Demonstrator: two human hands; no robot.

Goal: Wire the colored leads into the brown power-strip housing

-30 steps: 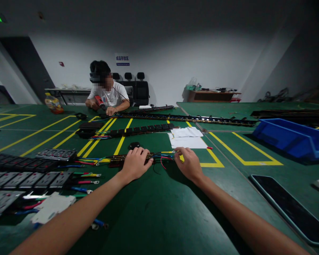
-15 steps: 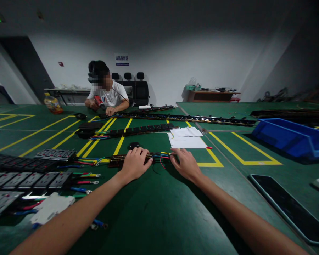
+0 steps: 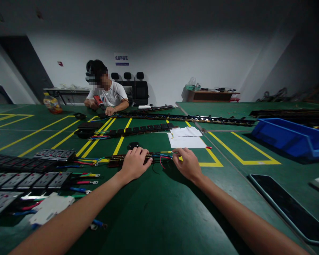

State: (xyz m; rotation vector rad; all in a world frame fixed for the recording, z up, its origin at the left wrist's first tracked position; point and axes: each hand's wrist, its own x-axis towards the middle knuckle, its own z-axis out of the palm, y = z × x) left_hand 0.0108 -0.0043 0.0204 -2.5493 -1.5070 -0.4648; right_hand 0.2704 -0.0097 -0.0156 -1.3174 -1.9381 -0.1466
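Observation:
My left hand (image 3: 134, 163) lies curled over a dark socket strip (image 3: 117, 160) on the green table (image 3: 159, 212), pressing it down. My right hand (image 3: 186, 163) is just to its right, fingers pinched on the bundle of coloured wires (image 3: 163, 156) that sticks out of the strip's end. Red, blue and yellow wire ends (image 3: 89, 161) trail from the strip's left end.
Rows of socket modules (image 3: 21, 173) and loose wires lie at the left. White papers (image 3: 187, 140), longer strips (image 3: 140, 130), a blue bin (image 3: 289, 136) and a dark tray (image 3: 289, 209) surround me. A person (image 3: 106, 94) sits across the table with a red tool.
My right hand has shifted slightly along the wire bundle, first left, then back a little; the left hand stays on the strip.

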